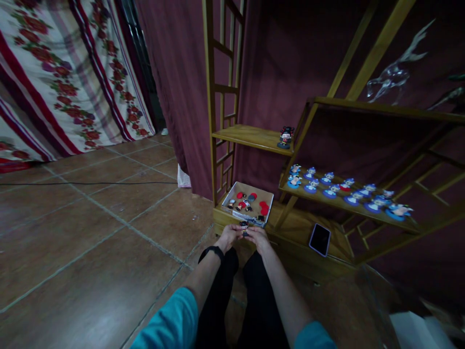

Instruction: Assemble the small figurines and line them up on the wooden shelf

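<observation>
"What colour are the sleeves (170,320)?"
"Blue-green! They stop near the elbows."
"Anything else on?"
"Black trousers (262,300), and a dark band (218,251) around the left wrist."

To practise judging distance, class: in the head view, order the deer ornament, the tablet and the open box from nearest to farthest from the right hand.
1. Open box: just beyond the right hand.
2. Tablet: off to the right.
3. Deer ornament: farthest, high at the upper right.

Left hand (229,236), right hand (257,236), held figurine (244,229); box (263,195) beyond
</observation>
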A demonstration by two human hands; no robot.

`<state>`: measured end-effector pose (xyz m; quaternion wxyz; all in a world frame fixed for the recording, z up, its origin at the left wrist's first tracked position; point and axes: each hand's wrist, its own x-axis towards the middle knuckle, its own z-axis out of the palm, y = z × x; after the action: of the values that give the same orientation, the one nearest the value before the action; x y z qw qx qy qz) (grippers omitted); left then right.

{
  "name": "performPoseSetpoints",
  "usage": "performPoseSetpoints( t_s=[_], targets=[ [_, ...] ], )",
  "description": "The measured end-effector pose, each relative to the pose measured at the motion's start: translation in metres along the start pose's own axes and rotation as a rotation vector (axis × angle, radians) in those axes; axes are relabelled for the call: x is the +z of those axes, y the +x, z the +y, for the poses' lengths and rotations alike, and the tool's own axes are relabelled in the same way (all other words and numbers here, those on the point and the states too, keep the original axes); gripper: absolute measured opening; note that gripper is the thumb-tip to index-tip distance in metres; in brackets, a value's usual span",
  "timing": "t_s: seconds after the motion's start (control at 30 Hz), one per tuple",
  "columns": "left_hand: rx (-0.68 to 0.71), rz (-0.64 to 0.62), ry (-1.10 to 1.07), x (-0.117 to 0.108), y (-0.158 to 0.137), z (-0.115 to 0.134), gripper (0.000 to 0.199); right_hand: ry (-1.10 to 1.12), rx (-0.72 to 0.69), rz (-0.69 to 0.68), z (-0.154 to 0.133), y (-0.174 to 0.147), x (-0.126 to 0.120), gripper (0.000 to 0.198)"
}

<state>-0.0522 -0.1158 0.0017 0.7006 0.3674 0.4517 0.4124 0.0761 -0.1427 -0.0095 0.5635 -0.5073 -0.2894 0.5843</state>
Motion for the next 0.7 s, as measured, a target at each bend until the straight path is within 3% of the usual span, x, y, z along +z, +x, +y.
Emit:
performPoseSetpoints(
  t_s=[0.37,0.7],
  targets=[
    [0.006,0.020,0.005,-0.0002,0.0040,-0.0033,0.013,-0.015,-0.007,-0.033,-0.0013,-0.0013,-0.0011,0.019],
    [0.030,0.081,-0.020,0.0001,0.0046,-0.0039,0.017,0.006,0.008,0.022,-0.0036,-0.0032,0.0046,0.023]
  ],
)
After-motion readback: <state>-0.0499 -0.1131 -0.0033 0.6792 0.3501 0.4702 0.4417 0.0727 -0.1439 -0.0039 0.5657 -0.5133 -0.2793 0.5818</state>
